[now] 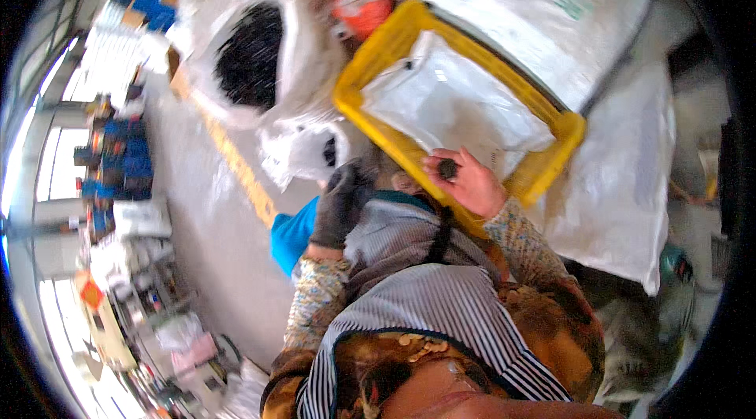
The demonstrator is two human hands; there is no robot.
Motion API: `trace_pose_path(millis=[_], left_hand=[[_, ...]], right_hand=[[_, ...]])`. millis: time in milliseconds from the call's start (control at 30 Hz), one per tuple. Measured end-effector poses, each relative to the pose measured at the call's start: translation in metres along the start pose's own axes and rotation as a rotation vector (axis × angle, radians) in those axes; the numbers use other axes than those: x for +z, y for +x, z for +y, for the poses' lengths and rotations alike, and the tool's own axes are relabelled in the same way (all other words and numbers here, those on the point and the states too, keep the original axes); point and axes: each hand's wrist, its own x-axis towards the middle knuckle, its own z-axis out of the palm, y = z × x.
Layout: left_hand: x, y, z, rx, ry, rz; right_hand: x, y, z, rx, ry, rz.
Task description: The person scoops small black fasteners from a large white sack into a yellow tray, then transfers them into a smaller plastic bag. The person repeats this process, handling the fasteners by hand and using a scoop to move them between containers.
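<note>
My right hand is bare and raised over the near edge of a yellow crate. Between its fingers sits a small dark round piece; its kind is too small to make out. White plastic sheeting lines the inside of the crate. My left hand, in a dark grey glove, is in front of my apron, close to a small white bag with dark contents. Blur hides how its fingers are set and whether they hold anything.
Beyond the small bag stands a large white sack of black pieces. An orange-red bag lies by the crate's far corner. A white sack and white sheeting are at right. A yellow line crosses the floor.
</note>
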Motion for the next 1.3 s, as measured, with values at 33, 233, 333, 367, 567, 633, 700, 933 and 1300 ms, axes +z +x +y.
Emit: trace_pose_path(millis=[33, 233, 333, 367, 567, 633, 700, 933, 1300], left_hand=[[-0.013, 0.002, -0.008, 0.082, 0.080, 0.006], [-0.053, -0.013, 0.000, 0.145, -0.157, 0.098], [-0.079, -0.026, -0.003, 0.410, 0.319, 0.203], [-0.090, -0.032, -0.006, 0.478, 0.411, 0.263], [-0.103, -0.063, 0.019, 0.282, -0.219, 0.480], [-0.106, -0.067, 0.020, 0.271, -0.191, 0.481], [-0.102, -0.062, 0.029, 0.263, -0.151, 0.462], [-0.044, -0.035, 0.162, 0.726, 0.434, 0.475], [-0.068, 0.072, 0.232, 1.137, 1.212, 0.656]], right_hand=[[0.003, 0.006, 0.005, -0.008, -0.107, 0.027], [0.022, 0.042, 0.042, 0.196, -0.419, 0.312], [0.031, 0.078, 0.076, 0.170, -0.776, 0.281], [0.046, 0.089, 0.084, 0.090, -0.871, 0.267], [0.092, 0.168, 0.120, -0.637, -1.517, -0.215], [0.067, 0.204, 0.140, -0.618, -1.655, -0.299], [0.048, 0.221, 0.153, -0.571, -2.017, -0.340], [0.098, 0.182, 0.115, -0.724, -1.886, -0.316], [0.210, 0.308, 0.078, -0.805, -2.549, -0.610]])
